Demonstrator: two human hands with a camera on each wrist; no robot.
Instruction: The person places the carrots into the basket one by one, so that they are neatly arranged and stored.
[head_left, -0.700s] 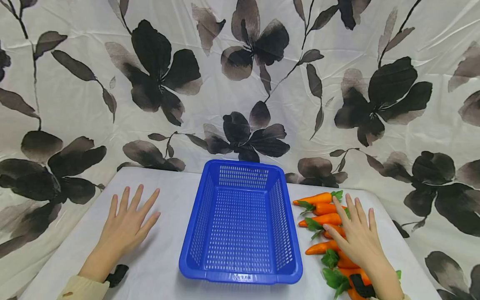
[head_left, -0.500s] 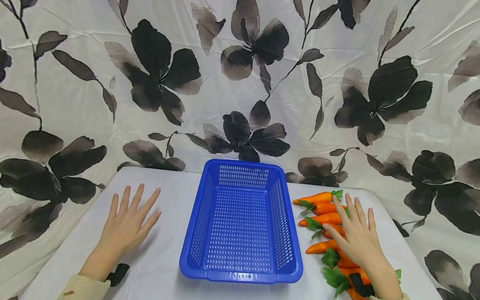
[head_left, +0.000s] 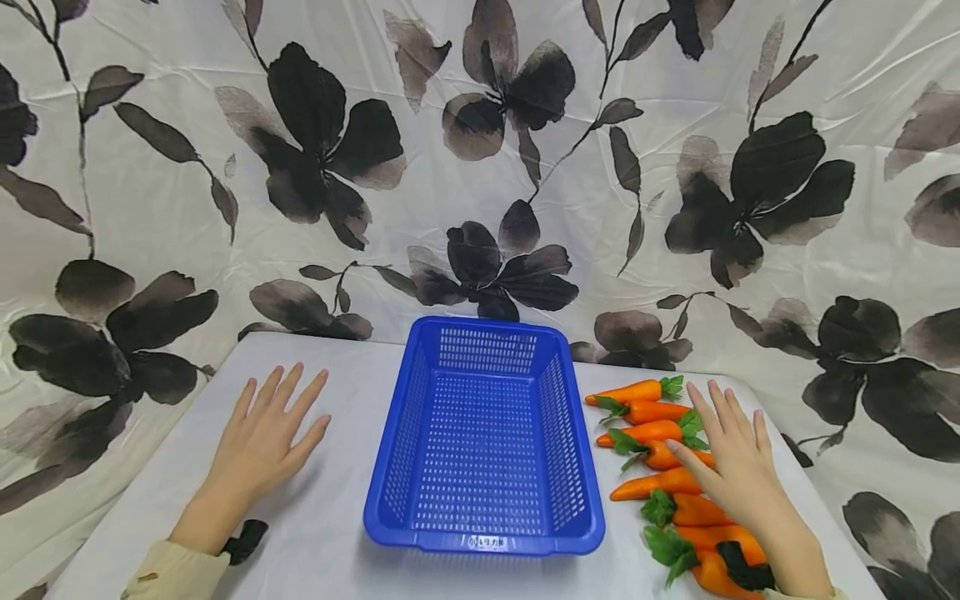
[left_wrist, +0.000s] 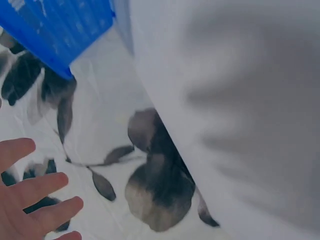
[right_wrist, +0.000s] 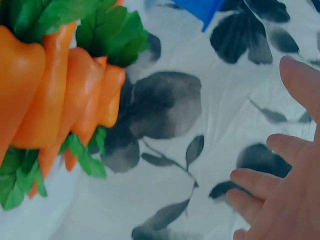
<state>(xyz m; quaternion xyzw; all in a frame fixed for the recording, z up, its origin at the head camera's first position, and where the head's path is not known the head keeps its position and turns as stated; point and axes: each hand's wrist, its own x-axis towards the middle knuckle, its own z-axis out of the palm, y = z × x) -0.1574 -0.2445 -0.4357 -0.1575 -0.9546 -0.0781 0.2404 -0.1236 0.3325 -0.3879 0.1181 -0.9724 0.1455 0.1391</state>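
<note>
Shifting toward the desk's (head_left: pixel 330 533) right edge, the right hand (head_left: pixel 738 457) is hovering by eight visible carrots (head_left: pixel 663 485) there, its fingers (head_left: pixel 705 412), like the left hand's (head_left: pixel 262 446), spreading wide, holding nothing, one blue basket (head_left: pixel 480 454) standing by the far edge.

Draped workspace, room type unclear: floral cloth (head_left: pixel 427 200), white table (head_left: pixel 322 508)

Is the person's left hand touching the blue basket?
Apart. The head view shows it: a strip of white table separates the left hand from the blue basket.
</note>
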